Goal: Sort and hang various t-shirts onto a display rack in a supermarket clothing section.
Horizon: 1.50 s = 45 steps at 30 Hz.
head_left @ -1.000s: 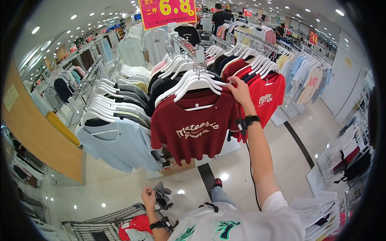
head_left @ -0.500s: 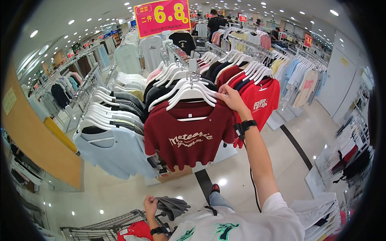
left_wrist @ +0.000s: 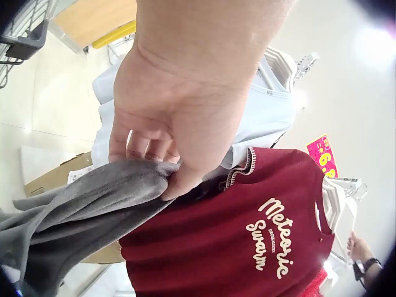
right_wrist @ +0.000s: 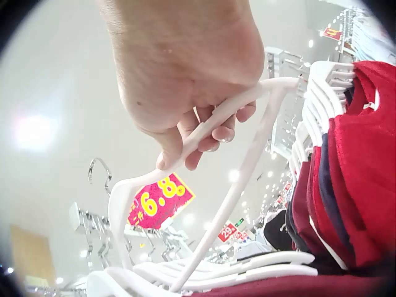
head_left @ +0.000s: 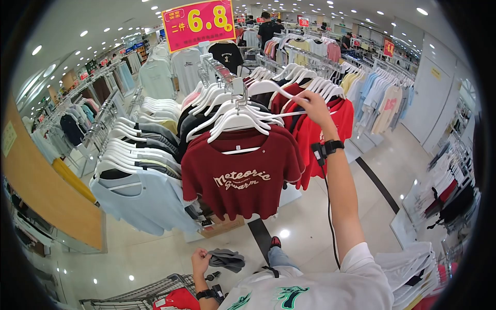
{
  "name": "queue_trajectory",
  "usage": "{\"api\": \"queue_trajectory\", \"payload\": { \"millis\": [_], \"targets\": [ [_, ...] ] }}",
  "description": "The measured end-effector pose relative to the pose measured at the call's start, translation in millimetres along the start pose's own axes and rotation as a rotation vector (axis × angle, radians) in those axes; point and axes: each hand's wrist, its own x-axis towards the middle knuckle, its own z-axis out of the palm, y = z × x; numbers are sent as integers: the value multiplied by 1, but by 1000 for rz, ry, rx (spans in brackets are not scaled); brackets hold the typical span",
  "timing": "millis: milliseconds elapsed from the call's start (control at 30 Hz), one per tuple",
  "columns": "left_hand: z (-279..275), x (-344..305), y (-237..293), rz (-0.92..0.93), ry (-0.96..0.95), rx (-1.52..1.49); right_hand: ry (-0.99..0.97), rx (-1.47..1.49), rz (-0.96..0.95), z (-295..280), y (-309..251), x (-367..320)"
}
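Note:
My right hand (head_left: 313, 107) pinches one arm of a bare white hanger (right_wrist: 232, 189), thumb on one side and fingers curled beneath. The hanger is raised at a tilt above the row of hangers, its metal hook (right_wrist: 102, 170) pointing up and carrying no garment. Just below, a maroon T-shirt (head_left: 243, 175) with white "Meteoric Swarm" lettering hangs at the front of the rack. Low by the cart, my left hand (left_wrist: 173, 117) grips a bunched grey cloth (left_wrist: 93, 198) between thumb and fingers, most of it dangling free.
Light blue shirts (head_left: 139, 201) hang left of the maroon one, red T-shirts (head_left: 338, 124) to its right. A pink price sign (head_left: 199, 26) stands over the rack. Bottom left is a wire shopping cart (head_left: 132, 294) holding a red garment (head_left: 178, 299). White clothes (head_left: 413, 268) are at the lower right.
My right hand has moved up and right from the front hangers, lifting one bare hanger above the row. The grey cloth swung out and hangs more bunched now, still in my left hand.

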Motion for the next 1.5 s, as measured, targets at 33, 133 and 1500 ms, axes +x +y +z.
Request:
{"api": "queue_trajectory", "payload": {
  "millis": [33,133,1500],
  "targets": [
    [-1,-3,2,-9,-3,13,0,86,85,-10,3,-6],
    [-5,-8,3,-6,17,-37,72,180,145,-50,42,-52],
    [61,6,145,-126,-192,-619,-332,1039,886,94,-71,-426]
  ]
}}
